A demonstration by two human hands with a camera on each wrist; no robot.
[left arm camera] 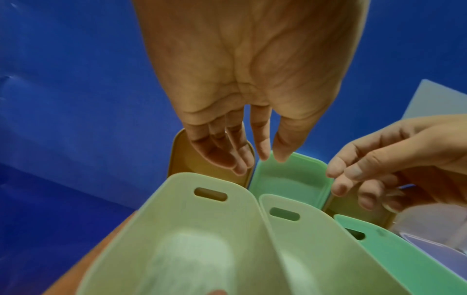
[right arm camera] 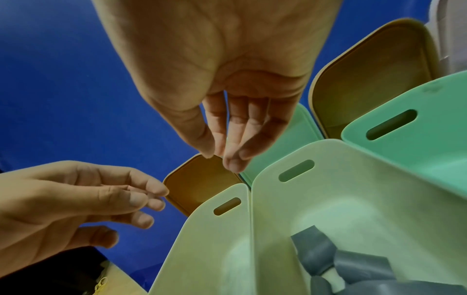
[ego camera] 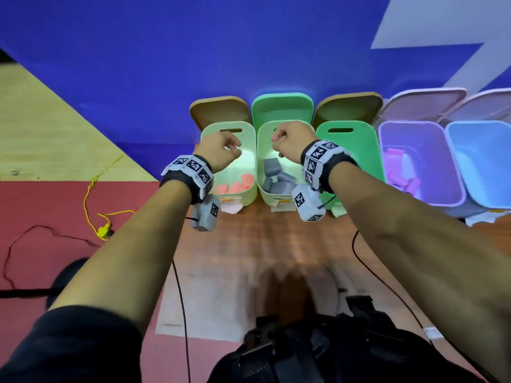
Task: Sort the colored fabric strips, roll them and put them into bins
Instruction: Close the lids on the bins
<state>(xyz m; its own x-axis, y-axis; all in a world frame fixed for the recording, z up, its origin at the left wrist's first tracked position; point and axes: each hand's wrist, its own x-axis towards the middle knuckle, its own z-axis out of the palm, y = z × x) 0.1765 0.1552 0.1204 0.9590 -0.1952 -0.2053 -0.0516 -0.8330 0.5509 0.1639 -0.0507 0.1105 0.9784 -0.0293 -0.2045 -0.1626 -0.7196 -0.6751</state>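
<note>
Inside bin point(ego camera: 264, 186): gray rolls point(ego camera: 272, 175) jumbled, axes mixed.

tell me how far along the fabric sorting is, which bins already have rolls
Done: salmon rolls lie in the leftmost pale green bin, grey rolls in the second pale green bin, pink rolls in the purple bin. In hand: nothing; the left hand and right hand hover empty over those first two bins. Left: no roll shows in the darker green bin or blue bin, and no loose strips are in view.
</note>
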